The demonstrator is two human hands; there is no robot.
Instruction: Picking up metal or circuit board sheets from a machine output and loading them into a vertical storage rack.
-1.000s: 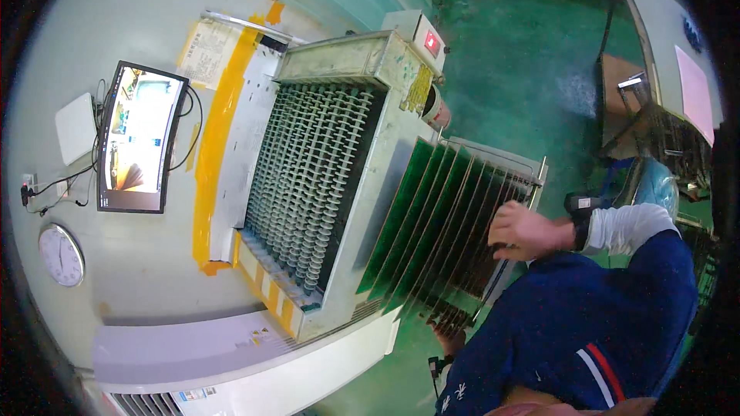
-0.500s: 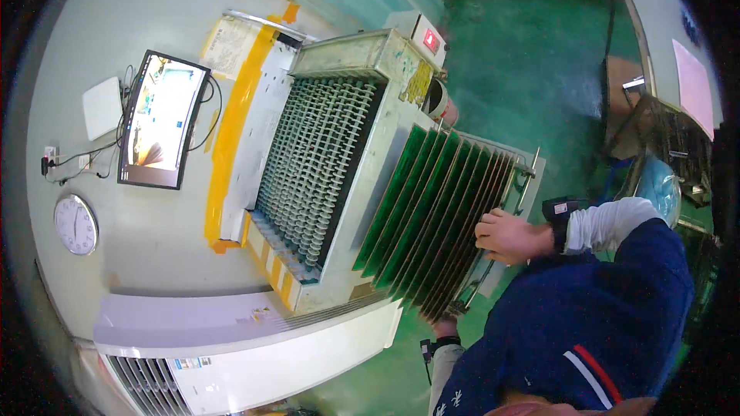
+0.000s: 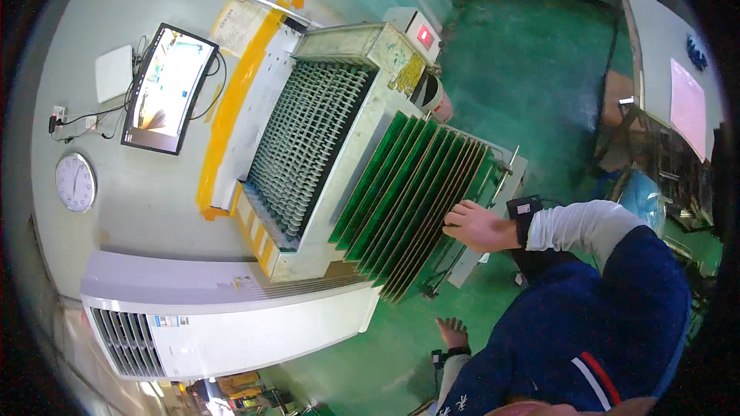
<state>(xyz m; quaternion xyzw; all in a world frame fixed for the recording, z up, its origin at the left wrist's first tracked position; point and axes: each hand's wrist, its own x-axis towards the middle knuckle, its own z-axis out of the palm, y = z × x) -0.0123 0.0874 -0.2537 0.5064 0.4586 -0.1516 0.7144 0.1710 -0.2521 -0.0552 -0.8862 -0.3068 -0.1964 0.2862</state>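
Note:
A row of thin green circuit-board panels stands on edge, side by side, in a rack beside the machine. My right hand is at the panel nearest me, its fingers bent over that panel's edge; the fingertips are partly hidden. Below and apart from the rack, my left hand hangs over the floor with its fingers spread, holding nothing. Both wrists carry a dark band with a small box.
A machine with rows of rollers stands left of the rack. Nearby are a white air conditioner, a bucket, a wall monitor and a clock. A table with a pink sheet is at right.
My left hand has come off the lower end of the panels and opened. My right hand stays at the nearest panel. The whole view has shifted somewhat.

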